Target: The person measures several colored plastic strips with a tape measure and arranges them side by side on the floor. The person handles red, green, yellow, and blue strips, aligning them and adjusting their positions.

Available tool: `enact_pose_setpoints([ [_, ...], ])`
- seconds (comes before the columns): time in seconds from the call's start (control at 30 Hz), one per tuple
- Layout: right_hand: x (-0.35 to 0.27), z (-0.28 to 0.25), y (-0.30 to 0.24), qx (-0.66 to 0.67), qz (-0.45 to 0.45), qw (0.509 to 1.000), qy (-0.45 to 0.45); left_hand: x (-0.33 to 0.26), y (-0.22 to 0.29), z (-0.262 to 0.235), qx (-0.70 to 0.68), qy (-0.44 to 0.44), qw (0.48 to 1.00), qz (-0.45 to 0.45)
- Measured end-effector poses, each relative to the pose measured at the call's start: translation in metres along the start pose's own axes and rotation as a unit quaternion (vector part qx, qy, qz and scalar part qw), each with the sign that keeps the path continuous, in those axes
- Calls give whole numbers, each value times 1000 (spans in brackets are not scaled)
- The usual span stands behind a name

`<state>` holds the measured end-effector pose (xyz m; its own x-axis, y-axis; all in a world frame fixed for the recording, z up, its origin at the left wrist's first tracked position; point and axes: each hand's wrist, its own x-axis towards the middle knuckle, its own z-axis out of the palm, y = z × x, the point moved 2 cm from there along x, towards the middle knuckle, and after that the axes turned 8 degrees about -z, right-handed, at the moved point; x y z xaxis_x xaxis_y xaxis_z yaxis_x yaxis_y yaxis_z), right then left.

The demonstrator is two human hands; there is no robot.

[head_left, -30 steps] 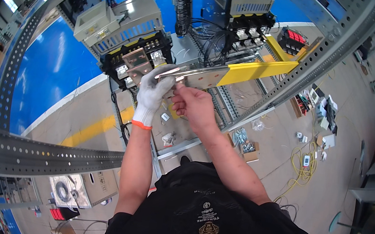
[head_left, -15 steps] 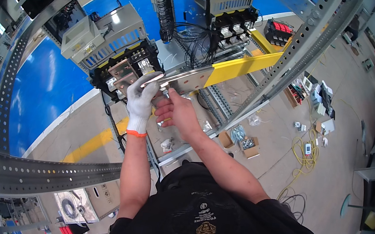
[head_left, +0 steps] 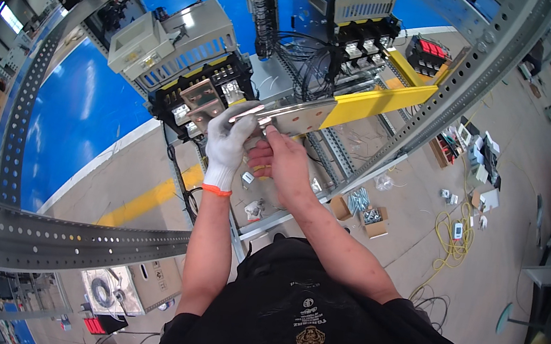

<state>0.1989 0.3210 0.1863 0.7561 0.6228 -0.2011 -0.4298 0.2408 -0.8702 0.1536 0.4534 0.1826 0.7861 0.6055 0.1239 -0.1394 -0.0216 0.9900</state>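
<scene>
My left hand point(head_left: 228, 138), in a white knit glove with an orange cuff, is closed round the near end of a flat metal busbar point(head_left: 305, 118). The busbar's far part wears a yellow sleeve point(head_left: 380, 107). Bare, my right hand point(head_left: 285, 166) has thumb and forefinger pinched on a small shiny bolt point(head_left: 265, 122) at the bar's edge, close to the left fingers; its other fingers are curled. Just beyond the glove are copper-toned terminal plates point(head_left: 203, 96) on a black switch unit point(head_left: 172, 98). The bolt's far end is hidden.
A perforated steel upright point(head_left: 479, 53) rises at right, and another rail point(head_left: 82, 243) crosses lower left. Bundled black wires point(head_left: 313, 57) hang behind the busbar. On the floor stand an open box of bolts point(head_left: 374, 221) and a coiled yellow cable point(head_left: 452, 246).
The whole view has shifted, so the frame and both hands appear slightly farther right. Both hands keep their places at the busbar's end, with little change in grip.
</scene>
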Motion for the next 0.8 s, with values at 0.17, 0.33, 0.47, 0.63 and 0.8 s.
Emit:
enact_pose_setpoints([
  [0.17,-5,3,7,-13,-12,999,37,-2,4,1,-53,-22,998,-16],
  [0.33,0,0,10,81,62,995,9,-4,5,2,-54,-27,998,9],
  [0.47,3,-2,14,58,-10,998,34,-1,1,3,-147,-48,988,-32],
  [0.63,5,-2,19,213,-1,976,31,0,-5,2,-87,-31,996,2],
  [0.8,17,-16,24,207,-28,978,4,-2,-3,-4,19,6,998,66],
])
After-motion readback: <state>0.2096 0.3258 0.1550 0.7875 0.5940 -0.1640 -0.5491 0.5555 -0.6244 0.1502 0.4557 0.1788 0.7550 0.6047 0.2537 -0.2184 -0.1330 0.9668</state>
